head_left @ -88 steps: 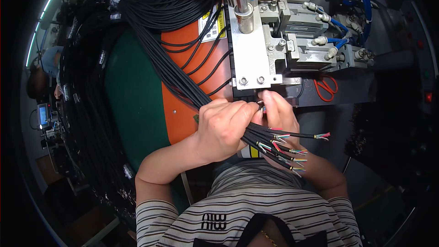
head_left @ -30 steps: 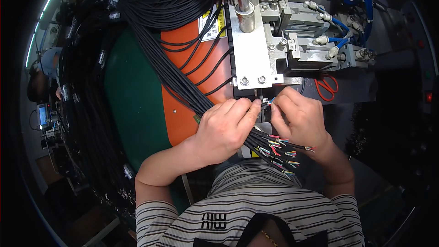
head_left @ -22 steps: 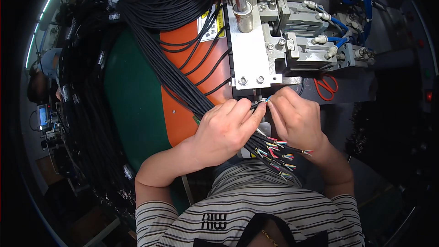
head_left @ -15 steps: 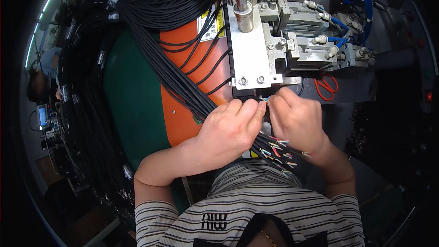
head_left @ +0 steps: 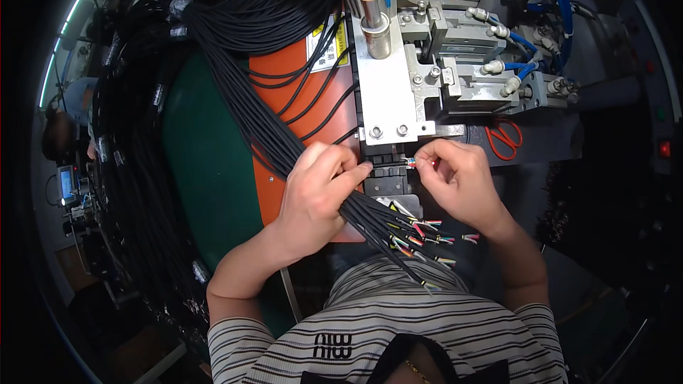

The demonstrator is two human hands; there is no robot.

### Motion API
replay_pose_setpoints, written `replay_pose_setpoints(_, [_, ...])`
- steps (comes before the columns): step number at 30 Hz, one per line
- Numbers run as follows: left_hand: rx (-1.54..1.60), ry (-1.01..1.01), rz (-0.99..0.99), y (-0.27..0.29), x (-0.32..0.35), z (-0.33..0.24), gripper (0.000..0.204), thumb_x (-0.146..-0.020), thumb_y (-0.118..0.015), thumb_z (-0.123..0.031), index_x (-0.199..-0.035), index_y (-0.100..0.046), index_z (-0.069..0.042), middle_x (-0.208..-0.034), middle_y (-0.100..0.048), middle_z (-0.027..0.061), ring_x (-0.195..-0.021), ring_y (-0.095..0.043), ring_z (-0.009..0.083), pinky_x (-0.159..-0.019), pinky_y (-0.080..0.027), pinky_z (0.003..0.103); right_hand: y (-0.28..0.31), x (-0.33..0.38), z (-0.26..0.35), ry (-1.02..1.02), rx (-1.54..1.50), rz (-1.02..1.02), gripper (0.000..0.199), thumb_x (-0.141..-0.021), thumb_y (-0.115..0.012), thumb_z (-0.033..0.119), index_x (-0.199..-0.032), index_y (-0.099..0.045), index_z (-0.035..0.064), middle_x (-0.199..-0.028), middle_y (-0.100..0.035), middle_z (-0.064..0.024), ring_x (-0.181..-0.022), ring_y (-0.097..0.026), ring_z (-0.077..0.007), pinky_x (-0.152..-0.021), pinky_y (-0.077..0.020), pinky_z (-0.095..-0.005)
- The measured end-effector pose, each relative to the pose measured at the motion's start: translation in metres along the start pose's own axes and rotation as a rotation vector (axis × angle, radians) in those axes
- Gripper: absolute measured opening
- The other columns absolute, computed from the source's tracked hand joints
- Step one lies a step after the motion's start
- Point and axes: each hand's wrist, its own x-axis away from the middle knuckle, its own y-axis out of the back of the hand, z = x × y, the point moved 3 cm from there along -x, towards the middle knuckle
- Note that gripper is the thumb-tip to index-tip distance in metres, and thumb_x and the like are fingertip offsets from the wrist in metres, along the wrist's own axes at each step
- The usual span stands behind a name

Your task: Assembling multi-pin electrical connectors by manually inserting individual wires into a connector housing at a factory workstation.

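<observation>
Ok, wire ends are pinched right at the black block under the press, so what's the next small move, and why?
Probably ease the stripped wire ends in the right hand leftward into the black block. They sit level with it, just at its edge, while the left hand holds down the black cable bundle.

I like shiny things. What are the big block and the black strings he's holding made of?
The block looks like bare metal, probably aluminium: pale grey, matte sheen, bolt heads. The black cables in the left hand look like rubbery plastic sheathing, smooth and bendy, with coloured wires inside.
</observation>
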Motion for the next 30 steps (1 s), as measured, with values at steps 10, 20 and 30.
replay_pose_setpoints(10, [-0.002,-0.112,-0.108,-0.006,-0.002,-0.010,0.028,-0.075,-0.072,-0.003,-0.102,-0.066,0.002,-0.082,-0.062,0.0097,-0.070,-0.062,0.0235,-0.062,-0.047,0.034,0.002,0.016,0.014,0.005,-0.388,0.107,0.038,-0.085,-0.063,-0.008,-0.123,-0.056,-0.0055,-0.094,-0.065,-0.0117,-0.060,-0.057,-0.0059,-0.054,-0.0479,-0.0174])
replay_pose_setpoints(20, [0.210,-0.123,-0.172,-0.007,-0.004,-0.008,0.019,-0.080,-0.077,-0.009,-0.088,-0.061,-0.004,-0.066,-0.062,0.0039,-0.047,-0.056,0.0163,-0.044,-0.037,0.029,-0.017,0.015,-0.004,-0.444,-1.314,0.263,0.029,-0.103,-0.049,0.016,-0.118,-0.059,-0.0063,-0.093,-0.063,-0.0090,-0.057,-0.057,-0.0074,-0.046,-0.0410,-0.0159])
replay_pose_setpoints(30, [0.240,-0.089,-0.160,-0.019,-0.008,-0.003,0.029,-0.074,-0.077,-0.012,-0.097,-0.064,-0.001,-0.072,-0.064,0.0078,-0.058,-0.062,0.0226,-0.052,-0.044,0.033,-0.019,0.014,0.002,-0.445,-1.076,0.180,0.021,-0.099,-0.055,0.010,-0.112,-0.063,-0.0050,-0.087,-0.065,-0.0072,-0.058,-0.057,-0.0048,-0.047,-0.0416,-0.0158])
